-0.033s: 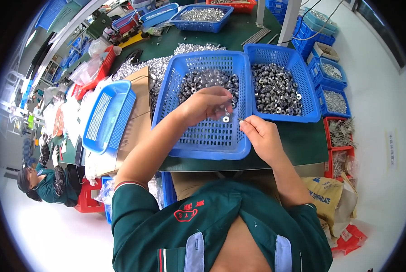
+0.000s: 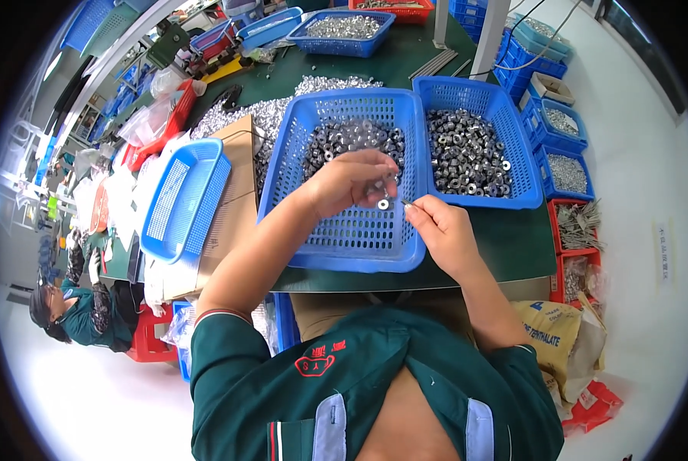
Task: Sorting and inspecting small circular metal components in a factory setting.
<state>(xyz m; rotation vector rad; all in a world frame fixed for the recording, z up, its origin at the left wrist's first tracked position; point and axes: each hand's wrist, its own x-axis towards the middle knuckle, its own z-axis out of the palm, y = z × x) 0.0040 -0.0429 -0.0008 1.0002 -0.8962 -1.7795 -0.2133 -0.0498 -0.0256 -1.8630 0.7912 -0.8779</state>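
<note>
My left hand (image 2: 348,180) hovers over a blue perforated basket (image 2: 344,242) and pinches a small metal ring (image 2: 383,204) in its fingertips. Just to the right, my right hand (image 2: 444,230) grips a thin metal pin (image 2: 406,202) whose tip points at the ring. A heap of dark metal rings (image 2: 344,138) fills the far end of this basket. A second blue basket (image 2: 513,201), touching it on the right, holds many more metal rings (image 2: 467,154).
An empty blue basket (image 2: 181,201) lies on a cardboard box (image 2: 232,207) at left. Loose silvery parts (image 2: 251,115) are heaped on the green table (image 2: 513,246). Small blue bins (image 2: 566,170) and red bins (image 2: 578,227) stand at right. Another person (image 2: 75,311) sits lower left.
</note>
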